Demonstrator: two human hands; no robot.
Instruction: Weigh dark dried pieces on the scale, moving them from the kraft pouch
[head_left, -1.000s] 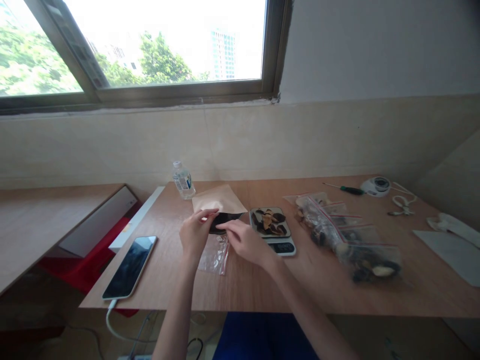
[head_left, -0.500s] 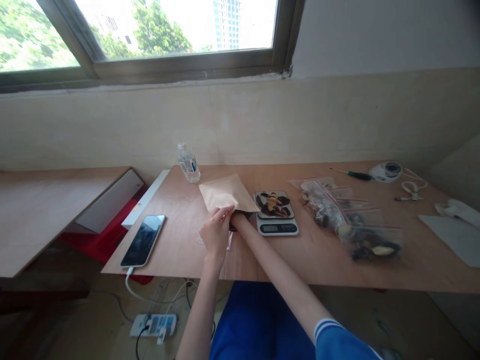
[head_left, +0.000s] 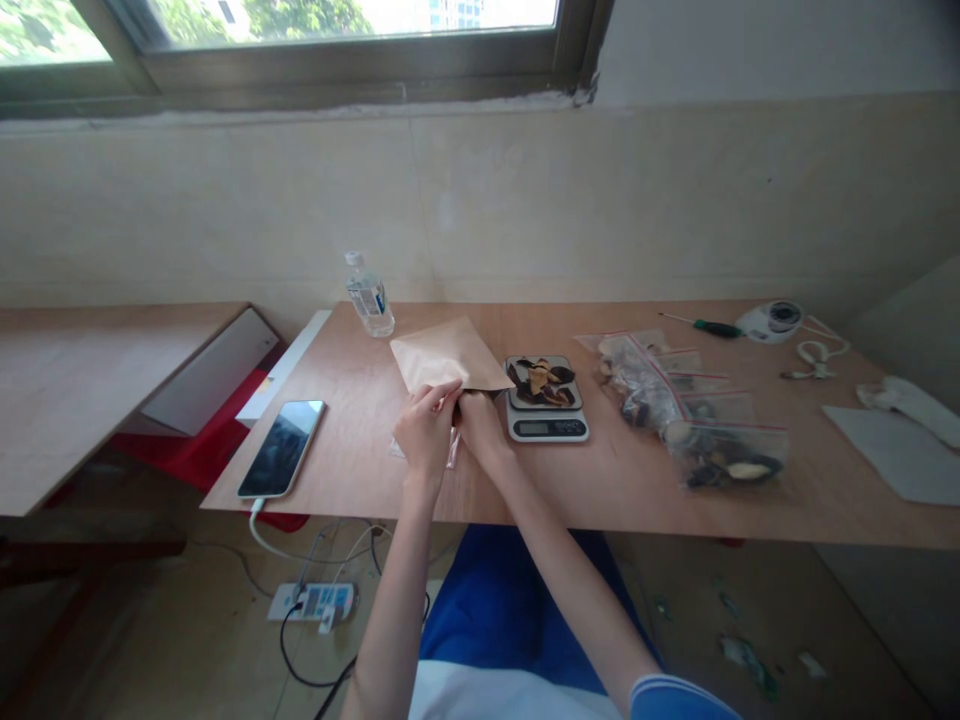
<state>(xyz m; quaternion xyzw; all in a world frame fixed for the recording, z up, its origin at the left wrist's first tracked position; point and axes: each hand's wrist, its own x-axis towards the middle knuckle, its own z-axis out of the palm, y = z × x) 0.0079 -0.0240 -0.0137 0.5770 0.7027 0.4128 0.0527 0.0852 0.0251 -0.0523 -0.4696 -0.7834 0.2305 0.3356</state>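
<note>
My left hand (head_left: 424,430) pinches the near edge of a brown paper pouch (head_left: 444,355) that lies on the wooden table (head_left: 615,480). My right hand (head_left: 480,425) is closed at the pouch's mouth, fingertips partly hidden inside it. A small clear zip bag (head_left: 452,450) lies under both hands. Just right of them stands a small kitchen scale (head_left: 546,425) with dark and tan dried pieces (head_left: 541,378) on its platform.
A water bottle (head_left: 368,295) stands behind the pouch. A phone (head_left: 282,448) on a cable lies at the table's left. Several filled zip bags (head_left: 697,425) lie to the right, beyond them a screwdriver (head_left: 701,325), a tape roll (head_left: 772,318) and white sheets (head_left: 900,455). A power strip (head_left: 311,602) sits on the floor.
My right hand went from hovering at the pouch's opening into its mouth, then drew back to the edge. The left hand kept its grip. The camera tilted down.
</note>
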